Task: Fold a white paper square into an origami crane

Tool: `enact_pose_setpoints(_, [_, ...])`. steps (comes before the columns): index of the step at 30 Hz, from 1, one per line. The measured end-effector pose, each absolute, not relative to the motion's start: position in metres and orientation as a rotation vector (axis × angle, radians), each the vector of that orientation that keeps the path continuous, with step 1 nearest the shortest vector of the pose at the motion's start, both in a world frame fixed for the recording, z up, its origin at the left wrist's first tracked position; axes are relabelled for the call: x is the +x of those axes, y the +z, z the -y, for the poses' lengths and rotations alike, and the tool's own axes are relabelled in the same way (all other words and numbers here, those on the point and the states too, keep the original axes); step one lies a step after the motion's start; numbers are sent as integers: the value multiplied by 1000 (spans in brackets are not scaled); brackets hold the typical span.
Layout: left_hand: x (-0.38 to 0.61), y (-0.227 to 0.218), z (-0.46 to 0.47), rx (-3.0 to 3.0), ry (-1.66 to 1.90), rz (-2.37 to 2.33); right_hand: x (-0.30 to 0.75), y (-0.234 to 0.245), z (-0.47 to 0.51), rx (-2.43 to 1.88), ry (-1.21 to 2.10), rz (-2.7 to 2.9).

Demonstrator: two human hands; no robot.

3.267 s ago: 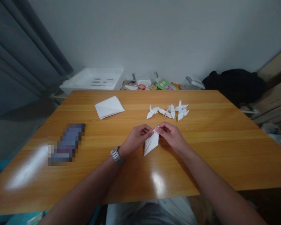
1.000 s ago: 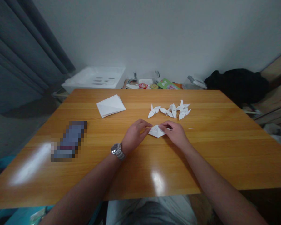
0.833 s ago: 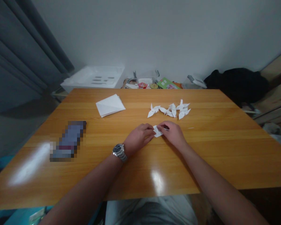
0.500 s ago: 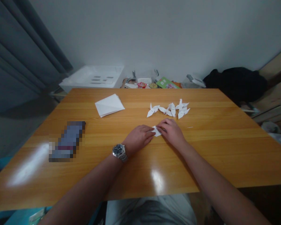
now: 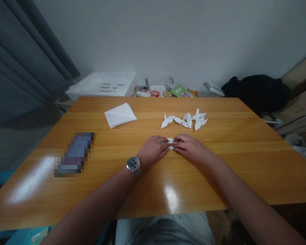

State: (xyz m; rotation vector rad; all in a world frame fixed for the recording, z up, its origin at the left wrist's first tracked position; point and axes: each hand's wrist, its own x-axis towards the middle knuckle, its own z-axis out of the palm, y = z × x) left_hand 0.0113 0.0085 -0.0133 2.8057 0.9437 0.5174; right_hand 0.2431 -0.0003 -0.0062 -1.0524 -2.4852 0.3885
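A small folded white paper piece (image 5: 170, 142) lies flat on the wooden table (image 5: 132, 190), mostly covered by my fingers. My left hand (image 5: 153, 151), with a metal watch on its wrist, presses on the piece's left side with bent fingers. My right hand (image 5: 191, 147) lies over its right side, fingertips pinched down on the paper. Just beyond my hands sit several finished white paper cranes (image 5: 186, 120) in a loose row.
A stack of white paper sheets (image 5: 120, 115) lies at the far left of the table. A blurred dark flat object (image 5: 73, 154) rests near the left. Behind the table are a white bin (image 5: 102, 85), small clutter (image 5: 165, 92) and a black bag (image 5: 255, 90).
The paper piece, held up off the table and long before, has been laid down and folded smaller. Both hands have closed in over it and now press it flat.
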Motion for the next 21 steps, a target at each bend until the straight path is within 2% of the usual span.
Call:
enact_pose_setpoints(13, [13, -18, -17, 2618, 624, -1011, 245, -15, 1, -1046, 608, 2250])
enact_pose_setpoints(21, [15, -16, -14, 2656, 593, -1045, 242, -19, 0, -1046, 607, 2217])
